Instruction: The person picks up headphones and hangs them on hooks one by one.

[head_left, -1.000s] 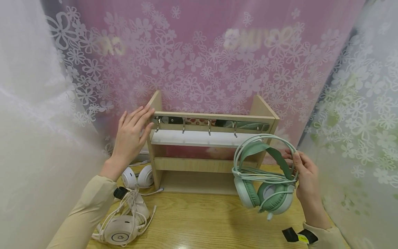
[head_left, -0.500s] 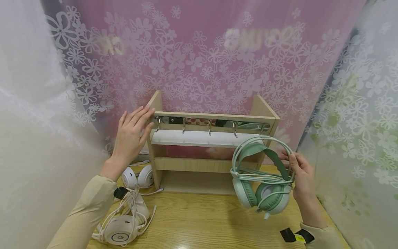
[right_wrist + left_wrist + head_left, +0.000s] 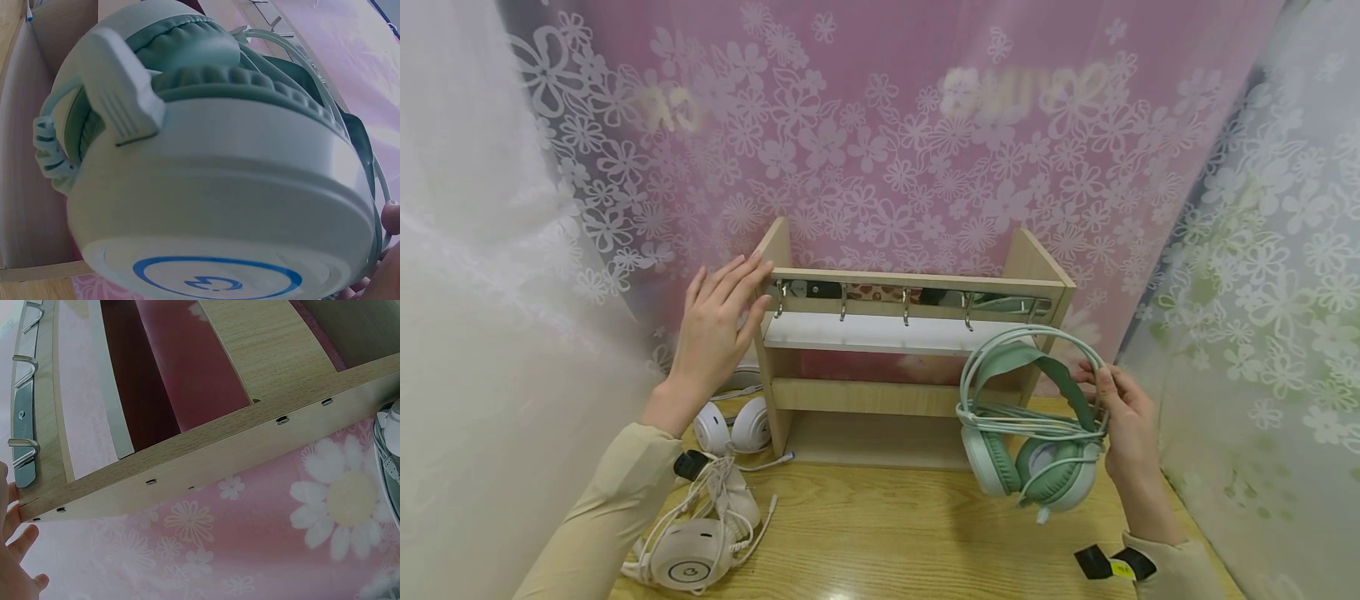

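Note:
A pale green headset with its cable wound across it hangs upright in front of the wooden rack's right side. My right hand pinches the right side of its headband between thumb and fingers. In the right wrist view a white ear cup with a blue ring fills the middle, and fingertips show at the right edge. My left hand rests with fairly straight fingers on the upper left corner of the rack. A strip of metal hooks runs along the rack's top board, just above the headset's headband.
Left of the rack lies a white headset. Nearer the front, another white headset with tangled cable lies beside my left sleeve. The rack stands on a wood-grain table, with a pink flowered curtain behind it.
My right hand has shifted slightly left with the green headset, then stayed almost still over the last half second. The left hand has not moved.

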A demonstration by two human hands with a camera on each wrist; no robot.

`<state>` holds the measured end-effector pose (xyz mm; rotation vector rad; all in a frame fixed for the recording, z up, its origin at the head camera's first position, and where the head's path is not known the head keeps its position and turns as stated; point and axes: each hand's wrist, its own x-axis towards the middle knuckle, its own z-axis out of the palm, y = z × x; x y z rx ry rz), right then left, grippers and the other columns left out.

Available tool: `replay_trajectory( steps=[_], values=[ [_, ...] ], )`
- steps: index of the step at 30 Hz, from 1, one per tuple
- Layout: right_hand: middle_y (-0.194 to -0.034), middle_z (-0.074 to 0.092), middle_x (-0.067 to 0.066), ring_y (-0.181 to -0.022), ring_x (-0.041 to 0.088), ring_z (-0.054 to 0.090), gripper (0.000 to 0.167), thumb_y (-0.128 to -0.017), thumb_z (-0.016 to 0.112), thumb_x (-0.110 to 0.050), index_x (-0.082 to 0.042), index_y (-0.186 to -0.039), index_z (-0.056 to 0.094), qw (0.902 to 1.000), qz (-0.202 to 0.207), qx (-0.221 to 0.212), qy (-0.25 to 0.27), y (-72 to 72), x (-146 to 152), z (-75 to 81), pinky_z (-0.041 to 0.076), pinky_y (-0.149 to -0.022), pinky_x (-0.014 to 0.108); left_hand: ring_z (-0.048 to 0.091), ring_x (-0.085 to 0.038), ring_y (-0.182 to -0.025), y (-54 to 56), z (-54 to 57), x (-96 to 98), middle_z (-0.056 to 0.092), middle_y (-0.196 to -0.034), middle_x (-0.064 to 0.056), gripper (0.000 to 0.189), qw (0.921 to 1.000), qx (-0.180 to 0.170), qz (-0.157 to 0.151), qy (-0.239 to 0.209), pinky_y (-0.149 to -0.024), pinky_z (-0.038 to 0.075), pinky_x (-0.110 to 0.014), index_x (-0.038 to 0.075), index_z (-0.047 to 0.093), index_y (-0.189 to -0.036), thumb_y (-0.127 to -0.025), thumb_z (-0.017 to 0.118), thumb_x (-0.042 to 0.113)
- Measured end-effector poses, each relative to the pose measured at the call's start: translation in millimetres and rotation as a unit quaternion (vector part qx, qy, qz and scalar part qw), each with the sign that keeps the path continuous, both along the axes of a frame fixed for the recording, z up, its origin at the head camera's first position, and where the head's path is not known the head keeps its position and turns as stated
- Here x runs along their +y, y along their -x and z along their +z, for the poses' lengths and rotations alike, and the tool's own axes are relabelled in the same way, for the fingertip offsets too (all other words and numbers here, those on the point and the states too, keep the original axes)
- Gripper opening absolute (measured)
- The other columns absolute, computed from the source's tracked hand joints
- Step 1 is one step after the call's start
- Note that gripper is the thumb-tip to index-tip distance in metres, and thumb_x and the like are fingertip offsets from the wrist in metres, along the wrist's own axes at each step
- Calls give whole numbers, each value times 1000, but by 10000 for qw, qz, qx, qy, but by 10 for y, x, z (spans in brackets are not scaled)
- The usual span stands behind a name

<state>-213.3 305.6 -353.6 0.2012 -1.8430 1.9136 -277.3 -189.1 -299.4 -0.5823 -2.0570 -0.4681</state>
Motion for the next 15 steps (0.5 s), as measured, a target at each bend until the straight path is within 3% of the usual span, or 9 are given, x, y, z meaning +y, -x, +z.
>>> replay_trajectory(
  steps=[10,15],
  values=[
    [-98,70,-6,-79,9,70,24,-106,53,-25,-10,-112,70,9998,19,43,-182,53,31,-20,52,-65,18,43,-30,-142,1,-3,4,52,-152,-6,45,10000,-35,3,25,-123,16,-58,15,56,-145,-101,63,23],
    [-103,68,-6,-89,6,67,25,-107,50,-25,-10,-117,68,9991,47,110,-411,80,47,-62,47,-78,18,43,-30,-143,-1,-2,0,51,-153,-5,45,10000,-46,-1,-2,-123,16,-57,15,56,-145,-101,62,23]
  ],
)
